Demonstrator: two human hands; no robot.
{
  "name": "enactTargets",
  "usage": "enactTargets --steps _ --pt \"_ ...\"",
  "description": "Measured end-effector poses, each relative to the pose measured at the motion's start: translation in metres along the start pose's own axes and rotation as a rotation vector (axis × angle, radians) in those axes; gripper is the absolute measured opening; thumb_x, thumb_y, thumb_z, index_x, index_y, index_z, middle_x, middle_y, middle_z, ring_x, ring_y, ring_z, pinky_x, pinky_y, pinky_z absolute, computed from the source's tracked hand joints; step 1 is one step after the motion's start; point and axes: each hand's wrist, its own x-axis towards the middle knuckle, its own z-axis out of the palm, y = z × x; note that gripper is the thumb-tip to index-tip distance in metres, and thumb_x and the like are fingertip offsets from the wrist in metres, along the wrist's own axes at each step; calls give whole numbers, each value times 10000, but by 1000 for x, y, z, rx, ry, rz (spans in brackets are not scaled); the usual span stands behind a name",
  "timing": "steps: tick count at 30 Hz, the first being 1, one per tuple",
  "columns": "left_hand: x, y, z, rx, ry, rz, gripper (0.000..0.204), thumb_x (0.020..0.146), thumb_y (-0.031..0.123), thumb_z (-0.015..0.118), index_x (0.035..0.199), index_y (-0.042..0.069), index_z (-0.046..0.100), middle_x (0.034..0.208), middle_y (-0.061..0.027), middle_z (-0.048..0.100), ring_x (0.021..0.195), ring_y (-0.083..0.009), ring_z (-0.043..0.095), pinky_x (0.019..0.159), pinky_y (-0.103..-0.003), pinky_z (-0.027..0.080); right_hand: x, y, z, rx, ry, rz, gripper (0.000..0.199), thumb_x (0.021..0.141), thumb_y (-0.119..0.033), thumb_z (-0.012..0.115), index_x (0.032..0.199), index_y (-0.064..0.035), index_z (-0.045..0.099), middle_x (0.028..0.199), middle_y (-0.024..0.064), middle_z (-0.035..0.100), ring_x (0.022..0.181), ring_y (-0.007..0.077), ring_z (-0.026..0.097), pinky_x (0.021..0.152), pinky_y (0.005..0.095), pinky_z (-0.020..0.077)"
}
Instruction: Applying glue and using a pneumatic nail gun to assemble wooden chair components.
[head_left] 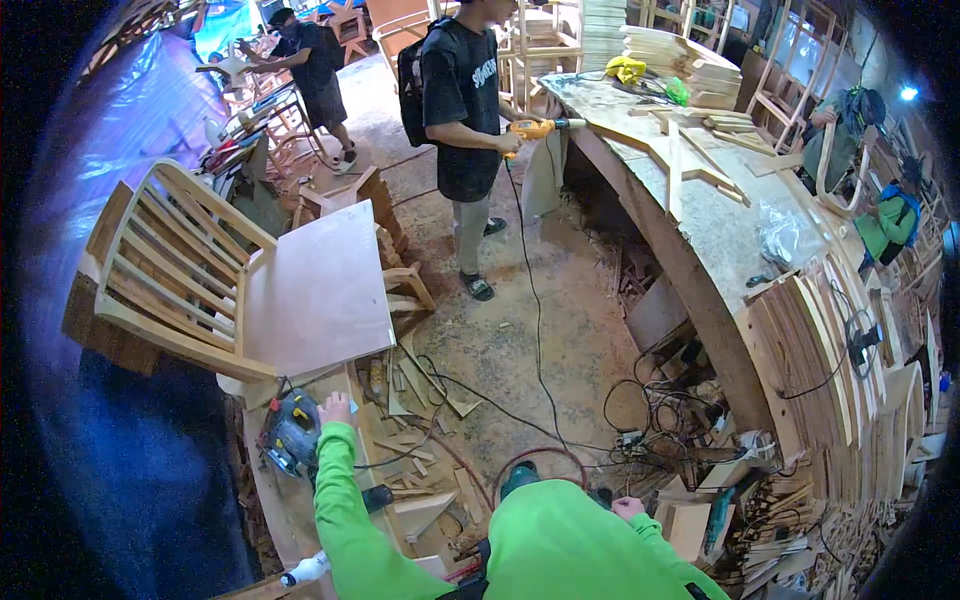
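My left hand [336, 409] is by the narrow bench at the left, right beside a grey-and-blue corded power tool [292, 432]. Its fingers look bent together, and a small pale blue bit shows at their edge; what they hold is unclear. Low on the right, close to my body, my right hand [628, 508] appears curled near wood offcuts and cords. Whatever may be in it is too small to make out. Beyond the power tool lies a slatted wooden chair back [180, 265], with a flat pale panel [318, 285] against it.
A co-worker [465, 110] stands ahead with an orange corded drill [530, 130]. Tangled cords [660, 410] and wood scraps litter the floor. The long workbench [700, 190] curves along the right, beside stacked curved wooden parts [810, 350]. Another person [305, 65] works far left.
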Motion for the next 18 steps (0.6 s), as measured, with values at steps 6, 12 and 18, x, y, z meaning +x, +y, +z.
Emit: enactTargets --steps 6,12,18 --pt "0 4 -3 -57 -58 -86 581 675 315 697 1160 107 454 1140 -78 476 1126 -251 454 937 -514 359 12 21 12 45 48 -31 201 718 -242 616 765 -64 696 732 88 672 696 182 645 701 286 505" --pt "11 -4 22 -78 25 -76 515 724 309 670 1156 117 468 1129 -86 478 1109 -251 460 922 -507 359 20 43 21 -10 33 -42 225 732 -242 625 820 -47 693 764 74 680 709 152 641 703 277 501" --pt "10 2 20 10 193 -46 404 765 255 633 1102 95 479 1114 -81 476 1061 -248 478 835 -450 382 10 28 22 22 16 -51 230 726 -251 629 811 -47 695 755 75 679 712 149 641 699 273 501"
